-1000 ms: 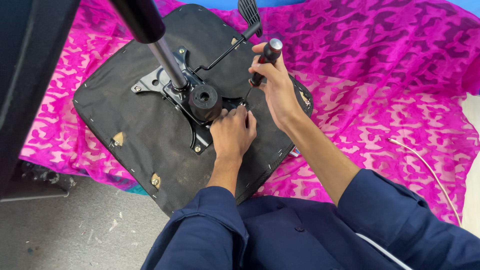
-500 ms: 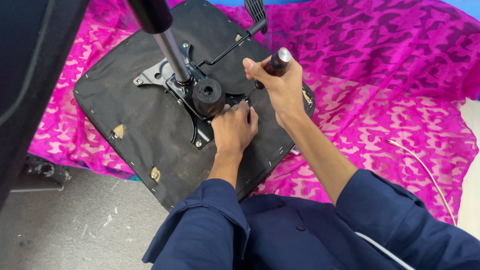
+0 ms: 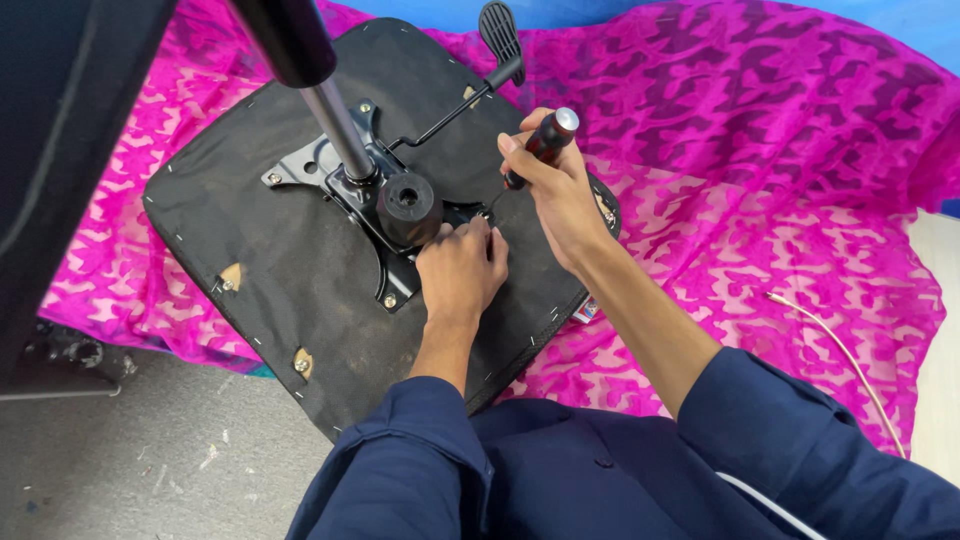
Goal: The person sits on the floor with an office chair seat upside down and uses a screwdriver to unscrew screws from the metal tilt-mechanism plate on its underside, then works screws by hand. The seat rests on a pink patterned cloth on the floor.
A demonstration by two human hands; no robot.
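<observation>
Screwdriver work on upturned office chair seat (image 3: 300,280)
Right hand (image 3: 560,190) fist-closed round screwdriver (image 3: 535,150), tip down at black tilt mechanism (image 3: 385,205). Left hand (image 3: 460,270) fingers curled, pressing the plate by the tip. Seat lies on pink cloth (image 3: 760,180)

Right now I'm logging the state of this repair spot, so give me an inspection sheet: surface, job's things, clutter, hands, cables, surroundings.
Surface: pink patterned cloth spread over a grey floor.
Job's things: upturned black chair seat lying on the cloth, with a metal bracket, a black knob, a lever and a post.
Clutter: small specks on the floor.
Hands: left hand rests on the seat beside the bracket; right hand grips a screwdriver, tip down by the left fingers.
Cables: one white cable across the cloth.
Surroundings: dark panel at left; blue surface behind.
</observation>
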